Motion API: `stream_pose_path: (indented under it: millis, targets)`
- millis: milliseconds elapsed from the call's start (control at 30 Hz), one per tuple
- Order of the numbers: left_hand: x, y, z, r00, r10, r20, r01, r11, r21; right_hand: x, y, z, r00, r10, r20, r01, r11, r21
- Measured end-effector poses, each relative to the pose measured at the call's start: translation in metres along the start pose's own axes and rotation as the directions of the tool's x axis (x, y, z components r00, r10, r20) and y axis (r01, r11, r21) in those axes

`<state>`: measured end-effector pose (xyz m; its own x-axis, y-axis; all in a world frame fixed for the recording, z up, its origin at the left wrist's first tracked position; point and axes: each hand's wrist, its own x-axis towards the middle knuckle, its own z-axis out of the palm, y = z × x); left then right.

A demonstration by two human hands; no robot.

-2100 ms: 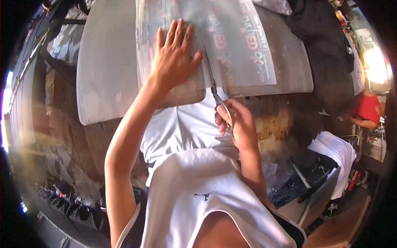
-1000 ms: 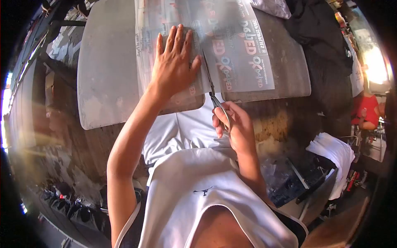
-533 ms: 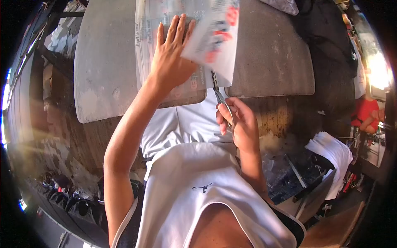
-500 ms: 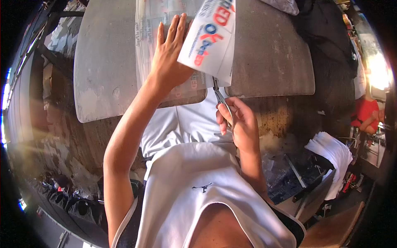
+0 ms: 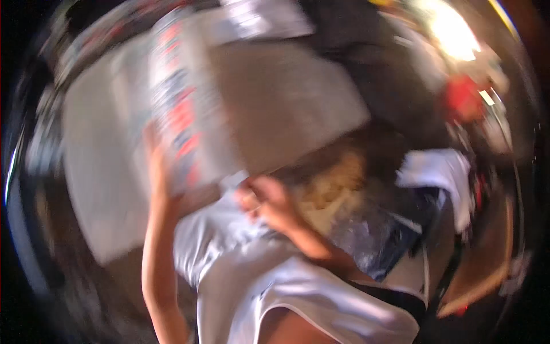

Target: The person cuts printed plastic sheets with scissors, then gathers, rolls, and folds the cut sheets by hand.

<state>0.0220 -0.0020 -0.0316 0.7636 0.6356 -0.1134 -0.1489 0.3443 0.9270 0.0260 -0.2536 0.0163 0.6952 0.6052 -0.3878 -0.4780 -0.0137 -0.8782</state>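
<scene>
A long white printed sheet [image 5: 175, 97] with red and blue lettering, smeared by motion, stretches lengthwise over the grey board [image 5: 281, 97] in front of me. My left hand [image 5: 159, 163] is at the sheet's lower left side, its fingers too blurred to make out. Close to the sheet's lower right corner, my right hand [image 5: 269, 200] is closed around the scissors [image 5: 252, 202]. Only a blurred part of the handle shows; the blades cannot be made out.
A shiny plastic-looking bundle [image 5: 266, 17] lies at the board's far edge. Dark cloth [image 5: 366, 69] is beyond it on the right. White cloth [image 5: 438, 172] hangs at the right, near a wooden panel [image 5: 481, 264]. A red shape [image 5: 465, 100] is farther back.
My view has swung, shifting the board left and tilting it. The printed sheet, folded up at its near end before, now stretches along the board. My left hand is lower, beside it.
</scene>
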Motion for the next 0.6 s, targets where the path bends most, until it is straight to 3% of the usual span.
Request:
stream_pose_path:
  millis: [33,100,133,200,300,400,467,500,533,600]
  targets:
    - [0.003,0.008,-0.006,0.949,-0.187,0.256,0.245,0.945,-0.216,0.006,0.015,-0.008,0.999,0.001,0.045,-0.001,1.0,0.003]
    - [0.01,-0.007,-0.032,0.959,-0.215,0.186,0.243,0.959,-0.147,0.011,0.009,-0.003,0.995,-0.022,0.097,0.021,1.0,0.014]
    - [0.015,-0.012,-0.039,0.966,-0.216,0.141,0.231,0.968,-0.095,0.009,-0.004,0.003,0.998,0.03,0.047,-0.028,0.999,-0.047]
    - [0.022,-0.016,-0.045,0.963,-0.223,0.151,0.227,0.974,-0.009,0.007,-0.006,0.001,0.999,0.018,0.046,-0.013,0.994,-0.107]
    - [0.047,-0.003,-0.062,0.915,-0.28,0.291,0.254,0.959,0.124,0.008,0.003,-0.001,0.992,-0.093,0.09,0.1,0.993,-0.07]
    - [0.086,-0.013,-0.092,0.84,-0.273,0.468,0.147,0.946,0.288,0.003,0.002,0.0,0.992,-0.089,0.085,0.097,0.991,-0.091]
    - [0.102,-0.01,-0.069,0.852,-0.134,0.507,0.267,0.943,-0.2,0.009,0.003,-0.001,0.988,-0.135,0.072,0.144,0.981,-0.131]
    - [0.093,-0.007,-0.047,0.805,0.039,0.592,-0.125,0.987,0.105,0.01,0.004,-0.002,0.991,-0.109,0.081,0.119,0.985,-0.127]
    - [0.075,0.006,-0.011,0.727,0.21,0.654,-0.523,0.786,0.329,0.011,0.008,-0.002,0.99,-0.117,0.08,0.126,0.983,-0.13]
    - [0.049,0.031,0.052,0.724,0.296,0.623,-0.687,0.395,0.61,0.016,0.015,-0.004,0.981,-0.174,0.086,0.182,0.978,-0.097]
